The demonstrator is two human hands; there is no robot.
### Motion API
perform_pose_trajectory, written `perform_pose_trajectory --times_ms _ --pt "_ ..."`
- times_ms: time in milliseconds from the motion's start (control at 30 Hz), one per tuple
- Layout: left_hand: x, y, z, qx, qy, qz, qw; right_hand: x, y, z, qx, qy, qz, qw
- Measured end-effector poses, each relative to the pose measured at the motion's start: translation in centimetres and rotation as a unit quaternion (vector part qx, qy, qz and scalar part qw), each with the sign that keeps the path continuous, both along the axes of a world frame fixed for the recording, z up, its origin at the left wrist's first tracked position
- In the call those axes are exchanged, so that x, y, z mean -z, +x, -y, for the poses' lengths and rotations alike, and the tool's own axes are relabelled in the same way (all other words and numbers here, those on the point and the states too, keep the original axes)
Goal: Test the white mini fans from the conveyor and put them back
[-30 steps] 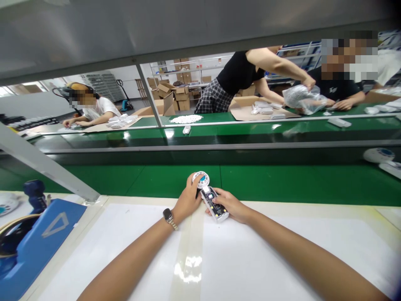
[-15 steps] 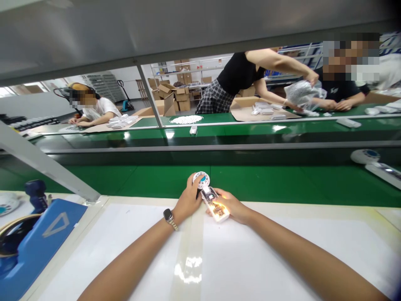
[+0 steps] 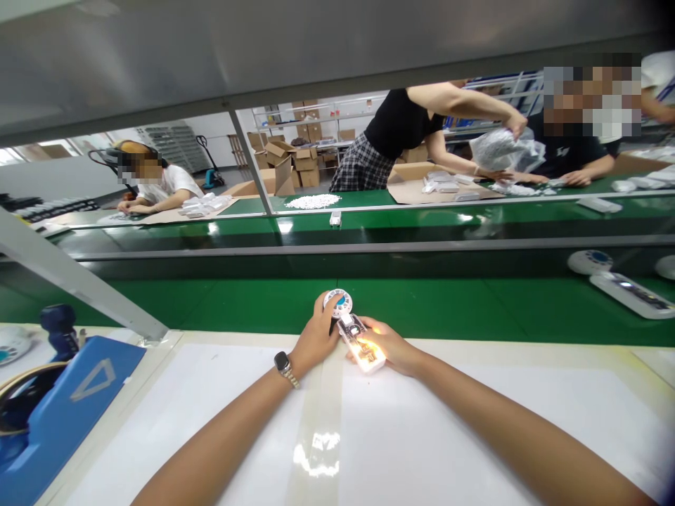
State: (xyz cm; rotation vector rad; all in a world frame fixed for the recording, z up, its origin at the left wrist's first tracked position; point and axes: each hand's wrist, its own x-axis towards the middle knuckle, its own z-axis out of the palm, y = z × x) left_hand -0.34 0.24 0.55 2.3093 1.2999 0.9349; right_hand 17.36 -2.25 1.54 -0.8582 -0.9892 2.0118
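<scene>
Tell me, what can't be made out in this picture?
All in the head view:
Lit device: lower details washed out by its own glow.
Right hand: some fingers hidden by the device.
Blue fixture: cut off by the left edge.
Round white object: cut off by the right edge.
Small white pieces: too small to identify.

And I counted: two bare hands on my feed, two oblong pale-edged circuit modules, three round white discs with blue centres, one dark-faced metal-band wristwatch, one blue plastic stand!
</scene>
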Motion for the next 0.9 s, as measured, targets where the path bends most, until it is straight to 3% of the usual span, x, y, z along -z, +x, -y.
perform_pose_trajectory --times_ms 900 --pt "0.01 -0.01 0.05 -0.003 -0.001 -0.018 1.0 0.49 -0.13 -0.2 0.012 -0.008 -0.015 1.0"
